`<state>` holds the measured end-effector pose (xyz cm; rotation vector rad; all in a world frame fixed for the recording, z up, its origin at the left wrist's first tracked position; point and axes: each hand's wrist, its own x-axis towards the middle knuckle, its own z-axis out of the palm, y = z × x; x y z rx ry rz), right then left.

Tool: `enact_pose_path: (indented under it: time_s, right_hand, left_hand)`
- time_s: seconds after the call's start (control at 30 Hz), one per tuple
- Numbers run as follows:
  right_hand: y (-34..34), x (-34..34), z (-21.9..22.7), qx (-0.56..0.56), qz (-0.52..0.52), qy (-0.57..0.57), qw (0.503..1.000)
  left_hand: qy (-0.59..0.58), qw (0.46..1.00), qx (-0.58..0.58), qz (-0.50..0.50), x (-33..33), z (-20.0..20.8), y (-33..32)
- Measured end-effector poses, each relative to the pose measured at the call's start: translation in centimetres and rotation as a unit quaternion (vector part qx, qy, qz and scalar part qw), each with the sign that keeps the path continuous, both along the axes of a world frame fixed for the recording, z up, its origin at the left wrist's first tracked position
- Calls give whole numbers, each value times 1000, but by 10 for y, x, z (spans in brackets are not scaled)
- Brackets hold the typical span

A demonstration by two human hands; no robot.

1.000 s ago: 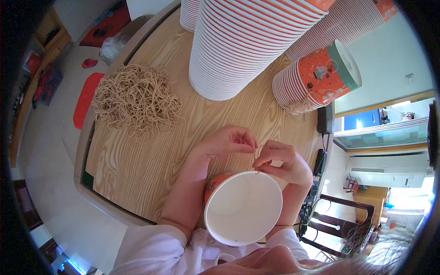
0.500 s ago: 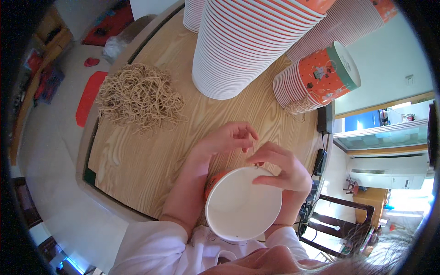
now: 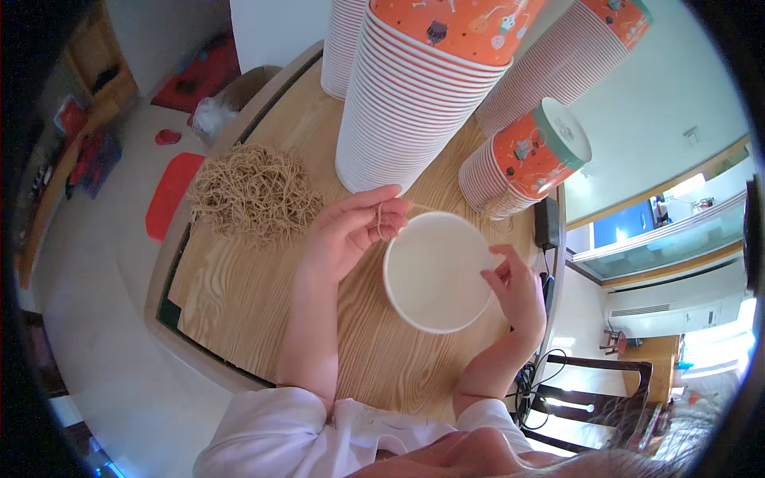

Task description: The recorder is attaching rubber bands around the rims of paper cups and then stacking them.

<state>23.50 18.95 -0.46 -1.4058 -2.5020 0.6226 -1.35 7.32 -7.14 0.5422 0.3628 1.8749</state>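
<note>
A white-lined paper bucket stands on the wooden table in front of me, its mouth tilted toward me. My left hand is closed at the bucket's upper left, with a thin tan cord looped round its fingers. From these fingers a stretch of cord runs right, toward the far rim; where it ends I cannot make out. My right hand grips the bucket's right rim, thumb and fingertips at the edge. Left of my left hand lies a tangled pile of tan cords.
Beyond the bucket rises a tall stack of orange and white paper buckets. A shorter stack lies tilted at the right, cords hanging by it. Another tall stack leans behind. A black power strip sits at the table's right edge.
The bucket has moved away from my body, farther onto the table. My left hand has risen and drawn cord leftward; my right hand has shifted from the far rim to the right rim.
</note>
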Motion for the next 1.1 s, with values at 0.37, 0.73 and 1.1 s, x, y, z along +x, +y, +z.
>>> enact_pose_path:
  time_s: [0.37,0.73,1.1]
  right_hand:
    - [-37,-27,26,61,137,166,975]
    - [-7,-67,-15,-92,305,168,933]
    - [-19,-7,24,25,59,62,996]
  left_hand:
    - [247,951,-93,164,44,69,-52]
    - [226,899,32,374,32,77,-72]
    - [548,777,-179,254,43,77,-53]
